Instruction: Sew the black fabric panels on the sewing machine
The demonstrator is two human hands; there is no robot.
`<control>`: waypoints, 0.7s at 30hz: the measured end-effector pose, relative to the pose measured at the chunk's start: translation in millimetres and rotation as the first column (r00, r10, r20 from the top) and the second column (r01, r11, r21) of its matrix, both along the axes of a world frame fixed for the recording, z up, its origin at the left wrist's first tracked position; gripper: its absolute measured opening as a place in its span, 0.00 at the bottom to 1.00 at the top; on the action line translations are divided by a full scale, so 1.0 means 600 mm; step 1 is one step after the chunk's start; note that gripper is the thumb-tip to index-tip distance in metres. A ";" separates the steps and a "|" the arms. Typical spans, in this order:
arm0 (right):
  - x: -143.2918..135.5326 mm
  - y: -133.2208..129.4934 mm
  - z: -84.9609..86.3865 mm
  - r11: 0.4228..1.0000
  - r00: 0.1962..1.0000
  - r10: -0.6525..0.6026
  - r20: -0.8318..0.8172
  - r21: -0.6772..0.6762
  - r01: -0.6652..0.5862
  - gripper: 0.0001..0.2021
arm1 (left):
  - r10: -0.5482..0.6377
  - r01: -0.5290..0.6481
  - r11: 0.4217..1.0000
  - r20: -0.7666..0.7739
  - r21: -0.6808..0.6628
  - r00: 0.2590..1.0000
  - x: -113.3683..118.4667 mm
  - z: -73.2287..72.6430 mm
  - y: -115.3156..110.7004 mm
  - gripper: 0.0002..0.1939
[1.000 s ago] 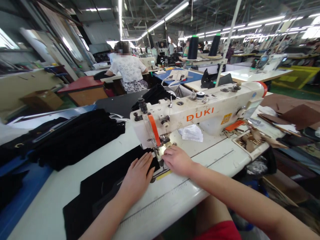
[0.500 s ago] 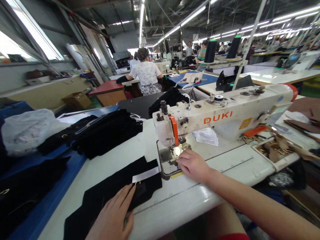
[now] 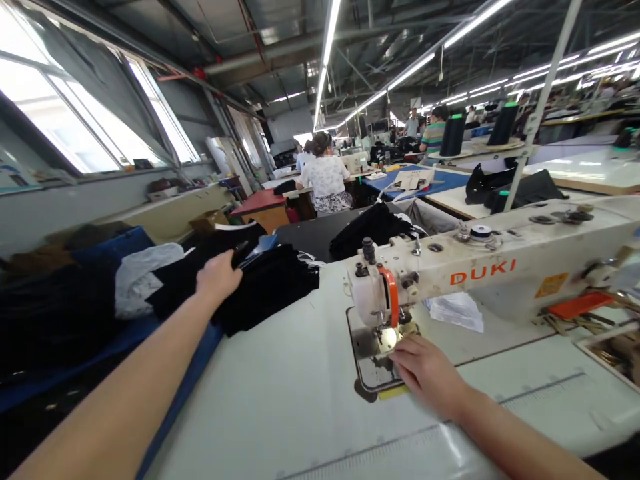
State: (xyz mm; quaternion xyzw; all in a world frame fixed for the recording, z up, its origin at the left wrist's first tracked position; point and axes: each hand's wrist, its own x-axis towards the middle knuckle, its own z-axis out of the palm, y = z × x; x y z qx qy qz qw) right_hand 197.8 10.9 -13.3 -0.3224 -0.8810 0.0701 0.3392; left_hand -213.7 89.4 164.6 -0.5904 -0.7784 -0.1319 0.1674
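Observation:
My left hand (image 3: 219, 277) is stretched far out to the left, its fingers curled round a black fabric piece (image 3: 203, 257) with a white strip along its far edge. That piece is lifted beside a pile of black fabric pieces (image 3: 275, 283) on the table's left side. My right hand (image 3: 425, 370) rests at the needle area of the white sewing machine (image 3: 430, 273), fingertips pinched together by the lit presser foot (image 3: 387, 339). Whatever these fingers hold, if anything, is hidden.
White paper labels (image 3: 456, 311) lie under the machine arm. A tray (image 3: 613, 353) of small parts is at the right edge. A crumpled white plastic bag (image 3: 143, 277) sits at the left. Ahead, a person (image 3: 325, 177) sits with their back to me.
My left hand has carried the black piece with the white strip from the table front up and away to the left. My right hand stays at the needle. The view has swung left.

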 end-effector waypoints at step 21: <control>0.011 -0.001 -0.022 0.998 0.998 0.056 0.026 0.013 -0.057 0.14 | 0.300 -0.315 0.913 -0.097 -0.257 0.949 -0.183 -0.102 -0.346 0.20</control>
